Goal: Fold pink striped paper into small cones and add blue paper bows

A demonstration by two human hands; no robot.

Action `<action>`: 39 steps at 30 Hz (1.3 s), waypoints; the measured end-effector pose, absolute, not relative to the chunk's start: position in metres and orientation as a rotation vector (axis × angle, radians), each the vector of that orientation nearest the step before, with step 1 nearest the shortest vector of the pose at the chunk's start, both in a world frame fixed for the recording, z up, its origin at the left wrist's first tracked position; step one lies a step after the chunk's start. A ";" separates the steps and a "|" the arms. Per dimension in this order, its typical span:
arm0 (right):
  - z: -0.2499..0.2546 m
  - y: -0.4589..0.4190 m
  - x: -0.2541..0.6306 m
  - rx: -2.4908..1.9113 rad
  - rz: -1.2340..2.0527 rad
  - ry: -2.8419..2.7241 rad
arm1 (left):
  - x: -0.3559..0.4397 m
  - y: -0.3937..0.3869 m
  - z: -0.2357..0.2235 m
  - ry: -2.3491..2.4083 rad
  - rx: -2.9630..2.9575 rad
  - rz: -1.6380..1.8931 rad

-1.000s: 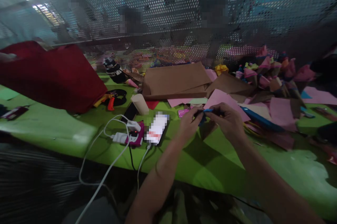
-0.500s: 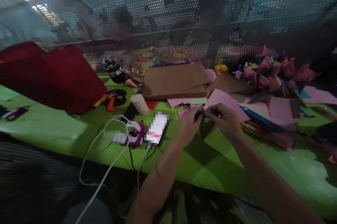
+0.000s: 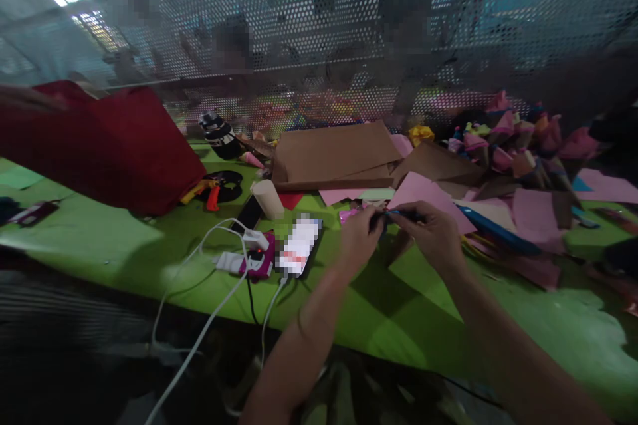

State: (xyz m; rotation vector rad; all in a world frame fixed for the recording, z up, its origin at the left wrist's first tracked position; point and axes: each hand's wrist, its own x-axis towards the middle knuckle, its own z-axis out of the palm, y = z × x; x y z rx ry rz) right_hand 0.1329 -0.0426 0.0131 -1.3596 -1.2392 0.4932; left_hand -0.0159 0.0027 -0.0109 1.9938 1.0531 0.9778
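Observation:
My left hand (image 3: 359,237) and my right hand (image 3: 434,231) meet fingertip to fingertip over the green tabletop. Both are closed in a pinch on a small blue strip (image 3: 393,213), mostly covered by my fingers. Something brown, like a piece of paper (image 3: 397,247), shows below the fingers; whether it is attached to the strip I cannot tell. A pink paper sheet (image 3: 423,193) lies just behind my right hand. Beside my left fingers is a small shiny pink packet (image 3: 347,215).
Left of my hands lie a lit phone (image 3: 300,245), a purple power strip (image 3: 262,257) with white cables, and a pale roll (image 3: 268,199). Behind are a cardboard box (image 3: 336,155) and wrapped paper cones (image 3: 518,139). Another person's arm (image 3: 30,98) reaches over a red bag-like item (image 3: 114,145).
Another person's arm has come into view at the left, over the red item. My hands keep pinching the blue strip, with little movement. The view has shifted slightly.

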 end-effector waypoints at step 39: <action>-0.002 -0.029 0.146 -0.897 1.236 -0.569 | -0.031 0.034 -0.021 1.436 1.875 1.384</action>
